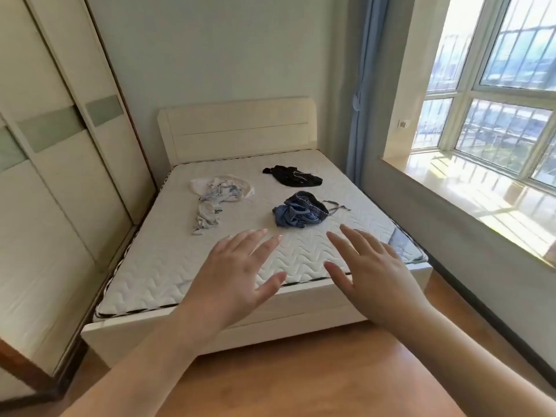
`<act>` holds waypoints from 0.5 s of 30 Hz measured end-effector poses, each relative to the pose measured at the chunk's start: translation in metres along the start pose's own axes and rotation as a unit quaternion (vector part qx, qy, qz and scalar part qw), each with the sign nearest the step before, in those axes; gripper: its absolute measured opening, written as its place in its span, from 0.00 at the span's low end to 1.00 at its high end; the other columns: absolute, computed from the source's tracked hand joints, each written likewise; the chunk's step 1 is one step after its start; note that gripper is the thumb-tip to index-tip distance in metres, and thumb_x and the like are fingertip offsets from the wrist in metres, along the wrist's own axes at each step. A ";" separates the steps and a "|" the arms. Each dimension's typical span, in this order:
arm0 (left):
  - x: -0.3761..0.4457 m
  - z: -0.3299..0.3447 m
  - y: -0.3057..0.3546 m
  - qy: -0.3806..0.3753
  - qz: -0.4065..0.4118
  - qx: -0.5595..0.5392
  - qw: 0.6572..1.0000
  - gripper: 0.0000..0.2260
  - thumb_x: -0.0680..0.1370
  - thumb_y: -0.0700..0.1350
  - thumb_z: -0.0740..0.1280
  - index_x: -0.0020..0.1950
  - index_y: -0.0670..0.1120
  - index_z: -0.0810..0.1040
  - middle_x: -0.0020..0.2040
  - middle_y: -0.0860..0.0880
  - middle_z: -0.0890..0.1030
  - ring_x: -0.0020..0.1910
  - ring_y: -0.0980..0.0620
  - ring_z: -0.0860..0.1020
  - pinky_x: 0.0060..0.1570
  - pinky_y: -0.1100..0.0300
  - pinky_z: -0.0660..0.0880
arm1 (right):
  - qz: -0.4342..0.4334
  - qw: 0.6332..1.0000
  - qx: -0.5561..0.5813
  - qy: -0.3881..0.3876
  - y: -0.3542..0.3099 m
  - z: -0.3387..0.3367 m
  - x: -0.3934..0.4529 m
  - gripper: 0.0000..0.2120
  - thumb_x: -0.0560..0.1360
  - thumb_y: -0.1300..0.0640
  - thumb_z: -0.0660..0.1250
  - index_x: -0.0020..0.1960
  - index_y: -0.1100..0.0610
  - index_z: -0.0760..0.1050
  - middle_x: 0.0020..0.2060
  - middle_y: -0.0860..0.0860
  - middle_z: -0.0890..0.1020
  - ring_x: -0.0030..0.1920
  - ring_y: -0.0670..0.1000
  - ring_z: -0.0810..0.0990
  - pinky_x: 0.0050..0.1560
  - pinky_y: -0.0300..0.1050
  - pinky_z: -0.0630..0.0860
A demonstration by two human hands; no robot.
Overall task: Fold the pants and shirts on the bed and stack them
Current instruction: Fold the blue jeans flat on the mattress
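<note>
Now we hold our left hand (237, 275) and right hand (373, 275) out flat, fingers spread, grasping nothing; beyond the fingertips, jeans (301, 209), a white shirt (216, 194) and black clothes (293, 176) lie crumpled on the bed (168, 266).

Bare quilted bed (168, 266) carries three crumpled garments; white shirt (218, 188) left of blue pants (298, 210); black garment (293, 175) beyond those pants.

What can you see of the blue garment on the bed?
The blue garment lies crumpled in a heap on the mattress, unfolded. It looks like denim-blue cloth with a darker gathered waistband and a thin drawstring trailing toward the window side. It lies apart from the other clothes, and neither hand touches it.
</note>
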State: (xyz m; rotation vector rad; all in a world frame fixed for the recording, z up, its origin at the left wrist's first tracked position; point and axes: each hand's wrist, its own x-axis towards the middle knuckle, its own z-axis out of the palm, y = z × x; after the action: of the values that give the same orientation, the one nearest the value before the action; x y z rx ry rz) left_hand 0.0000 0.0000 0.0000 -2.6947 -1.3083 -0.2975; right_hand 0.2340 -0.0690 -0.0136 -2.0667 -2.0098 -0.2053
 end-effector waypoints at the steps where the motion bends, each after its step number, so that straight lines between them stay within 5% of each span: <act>1: 0.011 0.003 0.003 -0.003 -0.001 -0.006 1.000 0.32 0.77 0.69 0.42 0.80 0.60 0.50 0.80 0.56 0.54 0.78 0.56 0.50 0.75 0.59 0.44 | 0.001 1.000 0.007 -0.002 0.010 0.002 0.008 0.30 0.79 0.35 0.43 0.78 0.44 0.53 0.78 0.46 0.58 0.77 0.49 0.57 0.74 0.49 0.57; 15: 0.087 0.085 -0.008 -0.057 -0.032 0.006 0.998 0.35 0.74 0.71 0.42 0.80 0.59 0.50 0.81 0.55 0.52 0.79 0.54 0.48 0.75 0.57 0.38 | -0.058 0.996 0.047 -0.043 0.052 0.092 0.094 0.28 0.81 0.40 0.50 0.78 0.49 0.58 0.77 0.50 0.60 0.77 0.51 0.57 0.74 0.49 0.55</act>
State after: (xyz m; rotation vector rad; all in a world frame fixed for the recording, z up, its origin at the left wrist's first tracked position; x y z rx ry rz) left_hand 0.0571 0.0887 -0.0624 -2.6999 -1.4246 -0.1437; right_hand 0.2829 0.0458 -0.0801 -1.9342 -2.1493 -0.0410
